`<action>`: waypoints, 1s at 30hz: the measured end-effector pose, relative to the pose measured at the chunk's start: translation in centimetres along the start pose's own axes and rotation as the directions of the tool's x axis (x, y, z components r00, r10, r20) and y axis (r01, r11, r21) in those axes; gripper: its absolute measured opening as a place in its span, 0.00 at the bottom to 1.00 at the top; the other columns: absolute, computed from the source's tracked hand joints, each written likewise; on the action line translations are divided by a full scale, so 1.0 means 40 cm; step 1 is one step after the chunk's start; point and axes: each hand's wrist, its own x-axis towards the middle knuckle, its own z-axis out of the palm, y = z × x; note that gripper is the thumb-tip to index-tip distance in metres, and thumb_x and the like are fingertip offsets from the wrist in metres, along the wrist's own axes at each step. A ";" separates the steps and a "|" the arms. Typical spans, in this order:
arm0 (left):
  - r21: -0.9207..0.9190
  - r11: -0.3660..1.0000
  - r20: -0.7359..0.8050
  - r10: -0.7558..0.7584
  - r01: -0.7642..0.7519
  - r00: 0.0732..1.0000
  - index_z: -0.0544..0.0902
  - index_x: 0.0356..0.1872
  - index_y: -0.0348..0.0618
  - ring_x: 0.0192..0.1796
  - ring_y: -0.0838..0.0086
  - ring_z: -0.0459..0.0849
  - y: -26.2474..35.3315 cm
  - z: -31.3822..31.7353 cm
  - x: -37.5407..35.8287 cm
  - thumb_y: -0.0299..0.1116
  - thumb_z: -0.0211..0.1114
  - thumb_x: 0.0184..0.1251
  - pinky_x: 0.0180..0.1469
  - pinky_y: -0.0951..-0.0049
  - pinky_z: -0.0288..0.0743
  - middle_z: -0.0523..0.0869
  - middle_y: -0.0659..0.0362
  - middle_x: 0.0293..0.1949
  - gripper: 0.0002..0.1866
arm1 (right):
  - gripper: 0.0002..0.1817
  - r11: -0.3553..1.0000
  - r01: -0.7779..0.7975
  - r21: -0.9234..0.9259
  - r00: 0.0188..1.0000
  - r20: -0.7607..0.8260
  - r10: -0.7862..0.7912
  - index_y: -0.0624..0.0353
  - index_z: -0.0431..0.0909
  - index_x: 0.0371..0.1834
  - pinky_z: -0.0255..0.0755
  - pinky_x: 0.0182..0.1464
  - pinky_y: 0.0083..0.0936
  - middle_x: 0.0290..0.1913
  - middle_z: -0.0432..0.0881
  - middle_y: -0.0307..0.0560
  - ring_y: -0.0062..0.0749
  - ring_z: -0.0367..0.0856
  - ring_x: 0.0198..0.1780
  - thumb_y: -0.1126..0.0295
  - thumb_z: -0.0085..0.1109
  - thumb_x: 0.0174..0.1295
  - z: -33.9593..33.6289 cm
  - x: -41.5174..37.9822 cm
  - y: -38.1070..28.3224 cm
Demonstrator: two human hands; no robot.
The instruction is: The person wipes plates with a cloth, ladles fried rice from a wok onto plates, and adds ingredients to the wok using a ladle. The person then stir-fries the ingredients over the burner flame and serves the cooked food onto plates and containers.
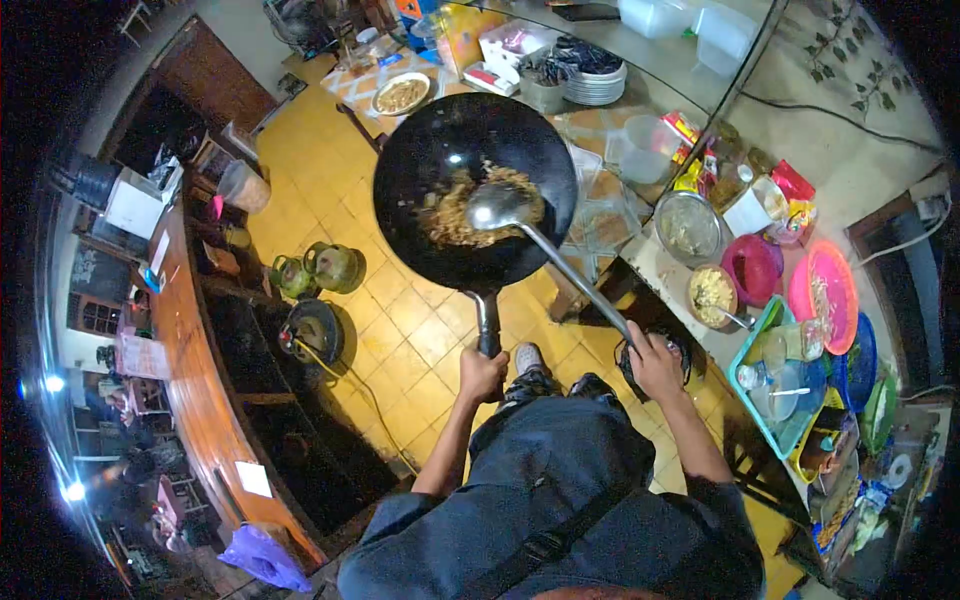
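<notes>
My left hand (pixel 484 375) is closed around the handle of a black wok (pixel 410 160), which is held up in front of me over the floor. In the wok lies a heap of brown fried food, probably rice (pixel 447 212). My right hand (pixel 655 362) grips the long metal handle of a ladle (pixel 575 270). The ladle's shiny bowl rests on the food in the wok. Beyond the wok, a plate of similar brown food (pixel 403 95) stands on the tiled counter.
At right, a counter carries a metal strainer (pixel 689 228), a bowl of yellowish pieces (pixel 712 292), a pink basin (pixel 826 290) and a turquoise tray (pixel 745 375). Stacked plates (pixel 596 88) stand at the back. Green gas cylinders (pixel 333 266) and a wooden counter (pixel 190 360) are left.
</notes>
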 end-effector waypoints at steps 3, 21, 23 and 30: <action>-0.010 0.999 0.095 -0.046 0.047 0.994 0.71 0.30 0.35 0.15 0.77 0.72 0.007 0.035 0.063 0.25 0.63 0.49 0.17 0.74 0.67 0.74 0.60 0.16 0.10 | 0.28 0.962 0.056 0.268 0.991 -0.134 -0.020 0.48 0.63 0.64 0.71 0.30 0.38 0.37 0.75 0.52 0.47 0.75 0.28 0.71 0.52 0.58 -0.016 0.008 0.064; -0.117 0.977 -0.149 -0.196 0.180 0.969 0.69 0.28 0.36 0.14 0.74 0.74 0.021 0.033 -0.041 0.23 0.62 0.51 0.17 0.73 0.69 0.74 0.58 0.15 0.09 | 0.30 0.951 -0.112 -0.287 0.959 0.220 0.180 0.36 0.57 0.68 0.75 0.31 0.41 0.35 0.76 0.56 0.50 0.79 0.32 0.64 0.51 0.61 -0.143 -0.032 0.367; -0.120 0.975 -0.196 -0.207 0.186 0.959 0.70 0.28 0.36 0.14 0.73 0.74 0.014 0.028 -0.050 0.23 0.62 0.50 0.17 0.72 0.69 0.75 0.58 0.15 0.09 | 0.30 0.953 -0.025 -0.303 0.984 0.162 0.077 0.35 0.57 0.68 0.76 0.31 0.40 0.36 0.76 0.55 0.49 0.80 0.31 0.63 0.52 0.60 -0.102 -0.009 0.403; -0.148 0.973 -0.275 -0.210 0.175 0.938 0.69 0.28 0.36 0.14 0.73 0.74 0.025 0.028 -0.071 0.22 0.62 0.50 0.17 0.72 0.69 0.74 0.58 0.15 0.09 | 0.29 0.973 0.045 -0.227 0.973 0.229 0.009 0.42 0.62 0.65 0.74 0.39 0.42 0.42 0.78 0.57 0.51 0.79 0.40 0.67 0.53 0.58 -0.085 0.111 0.394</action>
